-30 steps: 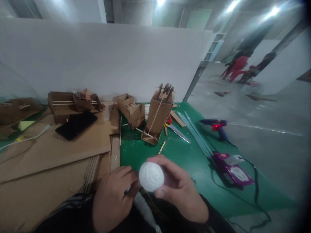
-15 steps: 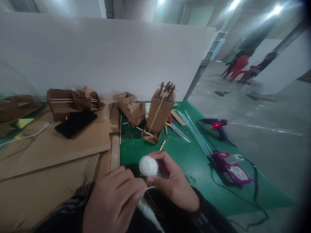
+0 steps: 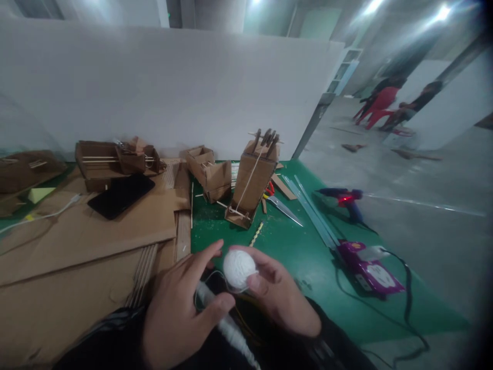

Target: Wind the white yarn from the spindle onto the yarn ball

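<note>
A white ball of yarn (image 3: 239, 269) is held between the thumb and fingers of my right hand (image 3: 283, 293), above the table's near edge. Just left of the ball is my left hand (image 3: 183, 306), its thumb and fingers spread apart with nothing gripped. A loose strand loops from the ball toward the left hand. Below both hands lies a whitish fuzzy length (image 3: 234, 336), partly hidden by the left thumb. Beyond the hands a tall cardboard piece (image 3: 252, 180) with sticks and a string stands on the green table (image 3: 308, 267).
Scissors (image 3: 285, 210), clear glue sticks (image 3: 310, 210), a glue gun (image 3: 344, 198) and a purple power strip (image 3: 370, 270) with a cable are at right. Cardboard sheets (image 3: 77, 246), a black phone (image 3: 121, 195) and cardboard boxes (image 3: 98, 159) are at left. People sit far back.
My left hand has let go of the strand and opened, its fingers now spread. My right hand and the ball have shifted slightly right.
</note>
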Demonstrator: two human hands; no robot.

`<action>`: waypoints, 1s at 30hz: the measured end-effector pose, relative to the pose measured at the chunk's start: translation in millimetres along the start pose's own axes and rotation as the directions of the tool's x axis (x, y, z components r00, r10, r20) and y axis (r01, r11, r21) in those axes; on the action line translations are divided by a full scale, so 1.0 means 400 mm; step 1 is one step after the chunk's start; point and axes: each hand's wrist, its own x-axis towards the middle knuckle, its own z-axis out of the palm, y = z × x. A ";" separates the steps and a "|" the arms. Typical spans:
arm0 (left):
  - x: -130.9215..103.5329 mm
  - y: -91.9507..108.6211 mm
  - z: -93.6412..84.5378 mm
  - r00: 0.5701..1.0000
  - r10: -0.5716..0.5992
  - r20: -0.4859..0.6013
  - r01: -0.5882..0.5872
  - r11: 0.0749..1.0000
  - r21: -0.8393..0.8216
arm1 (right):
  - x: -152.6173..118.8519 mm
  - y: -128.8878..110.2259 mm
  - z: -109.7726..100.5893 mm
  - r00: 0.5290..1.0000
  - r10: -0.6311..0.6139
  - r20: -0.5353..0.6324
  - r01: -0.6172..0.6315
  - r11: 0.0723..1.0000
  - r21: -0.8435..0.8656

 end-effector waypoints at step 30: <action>0.001 -0.020 0.017 0.978 -0.031 0.206 0.118 0.897 -0.426 | -0.020 -0.180 0.015 0.940 -0.017 0.341 0.332 0.287 -0.899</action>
